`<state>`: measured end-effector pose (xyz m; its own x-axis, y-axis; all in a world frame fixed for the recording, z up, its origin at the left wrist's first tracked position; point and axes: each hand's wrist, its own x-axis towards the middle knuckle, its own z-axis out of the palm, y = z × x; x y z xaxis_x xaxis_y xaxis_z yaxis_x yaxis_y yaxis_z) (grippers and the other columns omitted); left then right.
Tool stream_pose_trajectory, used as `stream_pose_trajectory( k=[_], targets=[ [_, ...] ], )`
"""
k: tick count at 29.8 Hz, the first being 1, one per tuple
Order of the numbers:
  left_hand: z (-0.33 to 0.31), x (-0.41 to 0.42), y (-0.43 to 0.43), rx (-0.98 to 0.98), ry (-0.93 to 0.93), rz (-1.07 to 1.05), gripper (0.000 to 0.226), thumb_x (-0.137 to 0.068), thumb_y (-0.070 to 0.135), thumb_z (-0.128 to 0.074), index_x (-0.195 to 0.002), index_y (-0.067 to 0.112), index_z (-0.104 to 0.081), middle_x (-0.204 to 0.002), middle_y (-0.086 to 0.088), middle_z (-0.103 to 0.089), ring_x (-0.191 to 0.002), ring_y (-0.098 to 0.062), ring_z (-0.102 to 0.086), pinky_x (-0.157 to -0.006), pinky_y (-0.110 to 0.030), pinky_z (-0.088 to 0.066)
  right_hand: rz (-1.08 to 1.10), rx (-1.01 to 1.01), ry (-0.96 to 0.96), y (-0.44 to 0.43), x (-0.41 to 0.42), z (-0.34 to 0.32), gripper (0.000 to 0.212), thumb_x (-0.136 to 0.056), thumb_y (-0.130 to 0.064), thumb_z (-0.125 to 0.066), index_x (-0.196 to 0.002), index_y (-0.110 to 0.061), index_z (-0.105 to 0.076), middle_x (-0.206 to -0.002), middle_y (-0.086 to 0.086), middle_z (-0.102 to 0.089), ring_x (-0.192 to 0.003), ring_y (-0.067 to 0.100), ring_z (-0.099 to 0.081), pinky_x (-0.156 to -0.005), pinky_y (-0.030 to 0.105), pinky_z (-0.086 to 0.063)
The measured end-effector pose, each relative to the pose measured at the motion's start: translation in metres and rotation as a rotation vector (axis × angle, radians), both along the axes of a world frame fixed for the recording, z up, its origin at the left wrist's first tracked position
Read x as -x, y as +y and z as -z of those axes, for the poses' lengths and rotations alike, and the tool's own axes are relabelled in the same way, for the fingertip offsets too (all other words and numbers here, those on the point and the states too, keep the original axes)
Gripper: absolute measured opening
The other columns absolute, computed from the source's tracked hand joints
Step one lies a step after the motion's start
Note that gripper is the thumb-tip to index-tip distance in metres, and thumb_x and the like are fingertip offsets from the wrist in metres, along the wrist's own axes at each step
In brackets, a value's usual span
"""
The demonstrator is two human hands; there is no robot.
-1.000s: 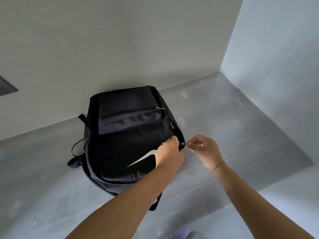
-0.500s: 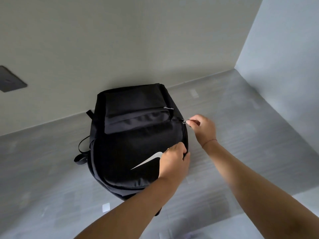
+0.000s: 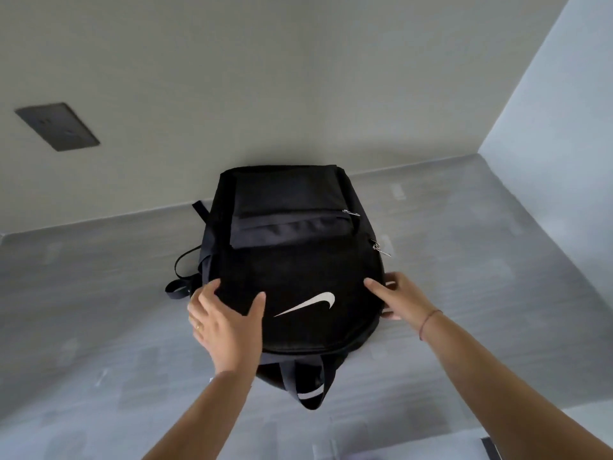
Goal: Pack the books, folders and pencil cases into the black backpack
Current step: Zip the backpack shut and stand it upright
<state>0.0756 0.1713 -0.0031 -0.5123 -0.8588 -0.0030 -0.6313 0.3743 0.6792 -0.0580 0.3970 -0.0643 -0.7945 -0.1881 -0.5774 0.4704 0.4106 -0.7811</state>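
The black backpack with a white swoosh lies flat on the grey surface, its far end against the wall. Its main zip looks shut, with the metal zip pull hanging at the right side. My left hand rests on the bag's near left part with fingers spread. My right hand lies against the bag's right side, thumb on top and fingers along the edge. No books, folders or pencil cases are in view.
A dark wall plate sits on the wall at the left. The bag's carry handle points toward me and its shoulder straps stick out at the left. Walls meet in a corner at the right.
My right hand let go of the zip pull and came down to the bag's right side. My left hand left the right edge and crossed to the left side.
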Motion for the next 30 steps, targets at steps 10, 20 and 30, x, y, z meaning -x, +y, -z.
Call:
stream_pose_trajectory(
  k=[10,20,30],
  targets=[
    [0.045,-0.038,-0.011,-1.085,0.057,-0.311,0.073,-0.063,0.033,-0.086,-0.119,0.014,-0.042,-0.116,-0.008,-0.055,-0.103,-0.03,-0.06,-0.073,-0.042,-0.058,0.035,0.129,0.109,-0.035,-0.064,0.015,0.049,-0.072,-0.026,-0.077,-0.118,-0.019,-0.06,-0.108,-0.005,-0.069,-0.104,0.014,-0.063,-0.084,0.026,-0.05],
    [0.044,-0.039,0.003,-1.498,0.275,-0.324,0.05,-0.074,0.018,-0.079,-0.118,0.006,-0.058,-0.109,-0.013,-0.068,-0.094,-0.026,-0.065,-0.072,-0.036,-0.055,0.424,0.415,-0.294,-0.057,-0.078,0.019,0.044,-0.076,-0.019,-0.075,-0.117,-0.009,-0.061,-0.113,0.007,-0.068,-0.102,0.022,-0.063,-0.082,0.037,-0.053],
    [0.005,-0.037,-0.017,-1.439,0.428,-0.256,0.045,-0.074,0.007,-0.076,-0.115,0.003,-0.059,-0.107,-0.013,-0.07,-0.097,-0.025,-0.067,-0.073,-0.031,-0.054,0.343,0.575,0.017,-0.065,-0.091,-0.04,0.032,-0.085,-0.007,-0.064,-0.117,-0.006,-0.062,-0.11,0.009,-0.071,-0.101,0.023,-0.067,-0.083,0.034,-0.054]
  ],
)
